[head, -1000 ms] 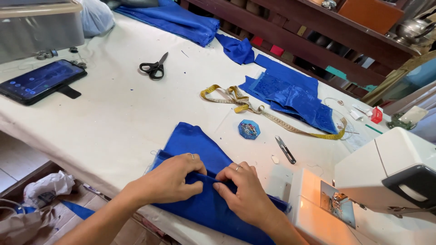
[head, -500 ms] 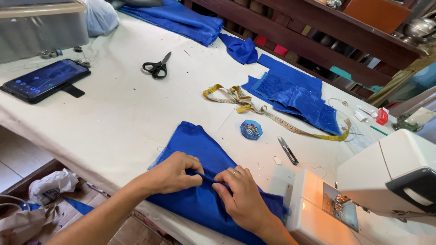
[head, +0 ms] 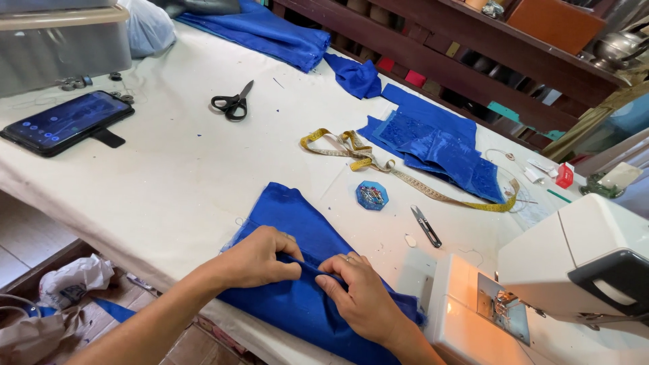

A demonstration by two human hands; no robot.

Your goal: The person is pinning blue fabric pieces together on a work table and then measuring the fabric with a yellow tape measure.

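Note:
A piece of bright blue fabric (head: 295,215) lies at the near edge of a white-covered table (head: 176,176). My left hand (head: 260,258) pinches a fold of it, and my right hand (head: 358,297) pinches the same fold just to the right, fingertips nearly touching. A ring shows on my right hand. The cloth's lower part hangs over the table edge under my wrists.
A white sewing machine (head: 568,284) stands at the right. On the table lie a blue pincushion (head: 372,195), thread snips (head: 426,225), a yellow tape measure (head: 378,162), black scissors (head: 233,103), a tablet (head: 64,122) and more blue fabric pieces (head: 433,138).
My two hands have drawn closer together along the fold and shifted slightly. The view has moved a little; nothing else on the table has changed.

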